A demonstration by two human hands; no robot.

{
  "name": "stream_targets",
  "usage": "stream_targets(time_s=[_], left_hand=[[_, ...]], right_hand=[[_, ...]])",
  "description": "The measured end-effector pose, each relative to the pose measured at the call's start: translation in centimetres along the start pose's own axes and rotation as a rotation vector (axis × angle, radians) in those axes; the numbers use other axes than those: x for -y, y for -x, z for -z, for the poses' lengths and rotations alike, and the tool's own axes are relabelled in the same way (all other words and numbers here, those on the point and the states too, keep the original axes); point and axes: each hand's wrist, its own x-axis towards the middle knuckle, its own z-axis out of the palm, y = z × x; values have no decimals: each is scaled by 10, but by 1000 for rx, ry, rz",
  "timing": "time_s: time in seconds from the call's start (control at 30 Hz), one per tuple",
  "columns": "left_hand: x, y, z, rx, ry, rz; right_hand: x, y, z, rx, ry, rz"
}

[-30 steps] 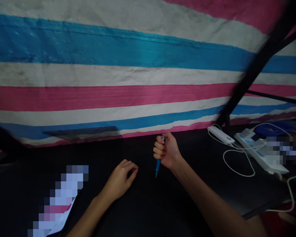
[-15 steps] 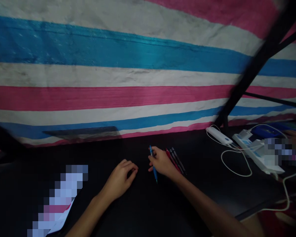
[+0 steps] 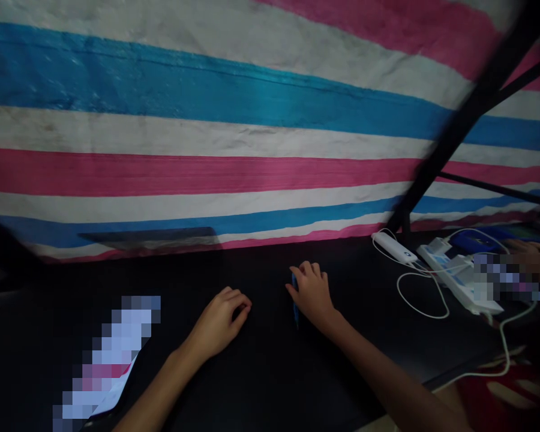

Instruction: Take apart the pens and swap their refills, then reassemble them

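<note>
Right hand, its grip unclear, meets a slim blue pen, likely light, stiff, best pinched mid-barrel; left hand curls closed.

Place: a makeshift desk nook, as I read it; home or stall, I can't tell
Wall: striped plastic sheeting
Frame: slanted black bar
Surface: black tabletop
Power: white power strip
Light: dim

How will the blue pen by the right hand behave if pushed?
The blue pen is probably stiff, since its visible part looks straight. It seems slim, so likely light. On the flat black table, it may roll, but the right hand hides part of it.
</note>
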Motion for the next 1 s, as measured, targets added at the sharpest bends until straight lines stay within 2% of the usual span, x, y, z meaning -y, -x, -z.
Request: stream_targets(time_s=[0.13, 0.27, 0.4, 0.6, 1.0], left_hand=[[0, 1, 0, 9, -14, 3], [2, 0, -1, 12, -27, -5], [2, -1, -2, 18, -34, -6], [4, 0, -3, 18, -37, 1], [5, 0, -4, 25, -51, 1]], right_hand=[[-23, 2, 1, -12, -93, -55], [-38, 6, -2, 54, -225, -125], [-35, 14, -8, 116, -202, -149], [-31, 13, -15, 139, -128, -138], [-37, 13, -17, 59, -190, -58]])
